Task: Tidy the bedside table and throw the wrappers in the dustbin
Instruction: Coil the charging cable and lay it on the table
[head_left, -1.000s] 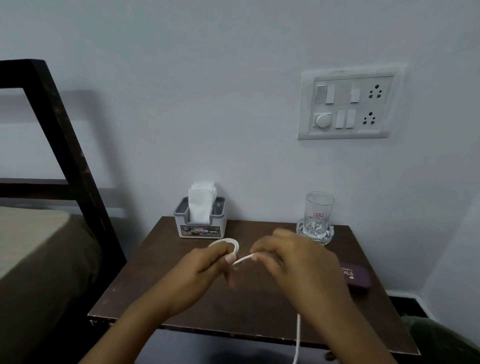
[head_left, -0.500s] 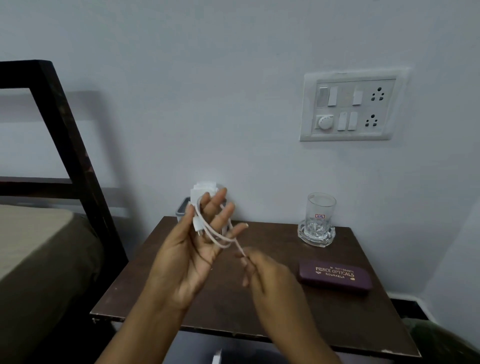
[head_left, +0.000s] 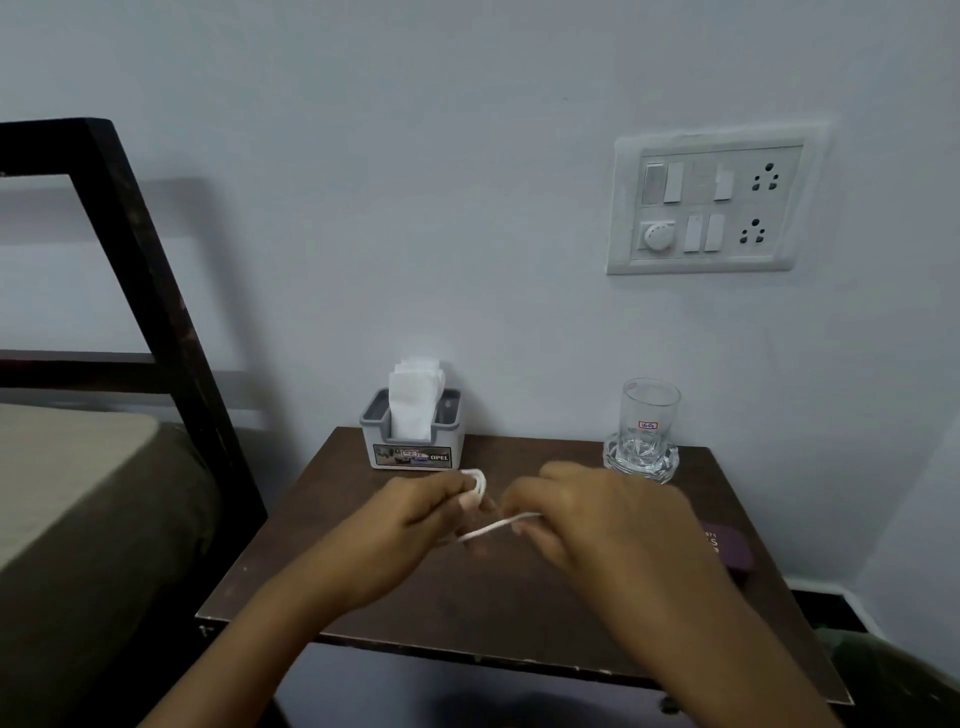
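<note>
1. Two hands are working the white cable (head_left: 498, 527) above the bedside table's (head_left: 519, 597) middle: left hand (head_left: 410, 514) curling round its coil, right hand (head_left: 587, 519) pinching the strand.
2. Probably any slackening pinch is risking the coil springing apart — undoing the winding.

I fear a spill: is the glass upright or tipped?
Upright. The glass stands mouth up in a clear dish near the back edge of the table.
</note>
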